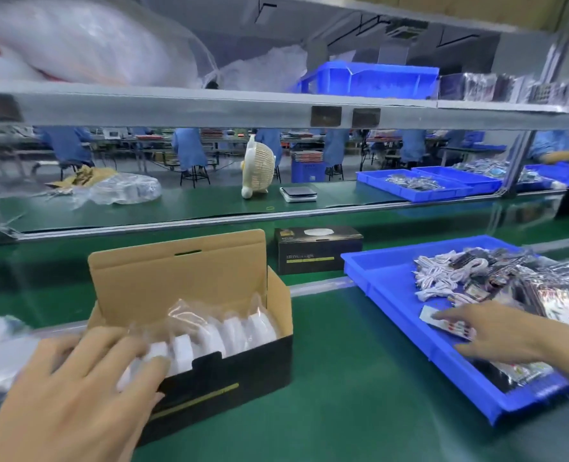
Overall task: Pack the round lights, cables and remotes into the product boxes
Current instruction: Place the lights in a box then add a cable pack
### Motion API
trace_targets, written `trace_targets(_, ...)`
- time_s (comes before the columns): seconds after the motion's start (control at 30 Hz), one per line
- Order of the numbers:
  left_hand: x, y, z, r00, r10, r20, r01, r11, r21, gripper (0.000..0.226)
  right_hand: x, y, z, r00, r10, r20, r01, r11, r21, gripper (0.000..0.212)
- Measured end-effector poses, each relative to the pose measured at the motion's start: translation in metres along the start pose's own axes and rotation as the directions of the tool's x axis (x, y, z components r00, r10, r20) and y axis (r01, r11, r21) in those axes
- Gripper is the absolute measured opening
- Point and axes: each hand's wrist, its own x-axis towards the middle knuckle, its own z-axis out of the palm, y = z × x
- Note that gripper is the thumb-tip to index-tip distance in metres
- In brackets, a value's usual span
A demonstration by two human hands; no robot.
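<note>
Currently our left hand [86, 378] lies spread on the bagged round lights [210, 331] in the open product box [230, 368], right hand [496, 331] fingers extended on a remote [443, 323] beneath it in the blue tray [386, 295]; slick bag could slip.

We can make out one printed line — pale lettering above a yellow stripe on the front of the closed black product box [318, 250] — but it is too blurred for us to read. Nothing else carries legible text.

green bench [343, 395], metal shelf [210, 105], stools [195, 175]
</note>
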Motion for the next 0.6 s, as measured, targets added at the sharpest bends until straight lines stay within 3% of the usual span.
trace_targets(0.07,0.011,0.016,-0.01,1.0,-0.013,-0.028,0.011,0.998,-0.067,0.027,0.0,0.001,0.002,0.999,0.048,-0.003,-0.048,0.992,-0.114,0.058)
trace_targets(0.17,0.025,0.033,-0.016,0.962,-0.162,0.219,0.162,0.987,0.017,0.059,0.007,0.004,0.008,0.983,0.078,-0.168,-0.116,0.965,-0.233,0.036)
trace_targets(0.23,0.032,0.037,-0.012,0.863,-0.225,0.452,0.209,0.974,0.085,0.072,0.011,0.007,0.005,0.99,0.074,-0.122,-0.101,0.967,-0.233,0.032)
trace_targets(0.3,0.039,0.041,-0.009,0.739,-0.25,0.625,0.259,0.963,0.078,0.093,0.017,0.009,-0.004,0.998,0.067,0.01,-0.065,0.982,-0.177,0.049)
trace_targets(0.33,0.035,0.04,-0.005,0.756,-0.248,0.606,0.278,0.959,0.046,0.094,0.022,0.008,-0.007,0.996,0.061,0.059,-0.05,0.983,-0.175,0.059)
trace_targets(0.37,0.029,0.039,-0.002,0.823,-0.241,0.514,0.298,0.954,-0.03,0.086,0.025,0.005,-0.008,0.996,0.063,0.063,-0.048,0.977,-0.21,0.063)
trace_targets(0.43,0.026,0.039,-0.004,0.795,-0.263,0.546,0.344,0.938,-0.048,0.075,0.033,0.002,-0.004,0.998,0.053,-0.041,-0.063,0.944,-0.323,0.054)
trace_targets(0.47,0.026,0.039,-0.003,0.813,-0.225,0.538,0.298,0.953,-0.051,0.076,0.036,0.0,0.0,0.994,0.058,-0.097,-0.09,0.928,-0.362,0.046)
trace_targets(0.5,0.028,0.042,-0.005,0.778,-0.216,0.59,0.292,0.956,-0.035,0.079,0.038,-0.001,0.003,0.987,0.07,-0.143,-0.119,0.92,-0.374,0.039)
trace_targets(0.57,0.033,0.045,-0.011,0.794,-0.246,0.556,0.329,0.943,-0.052,0.076,0.037,-0.005,-0.005,0.962,0.104,-0.253,-0.145,0.978,-0.148,0.028)
trace_targets(0.6,0.03,0.048,-0.009,0.825,-0.25,0.506,0.299,0.954,-0.017,0.072,0.035,-0.007,-0.014,0.937,0.108,-0.332,-0.08,0.992,0.099,0.024)
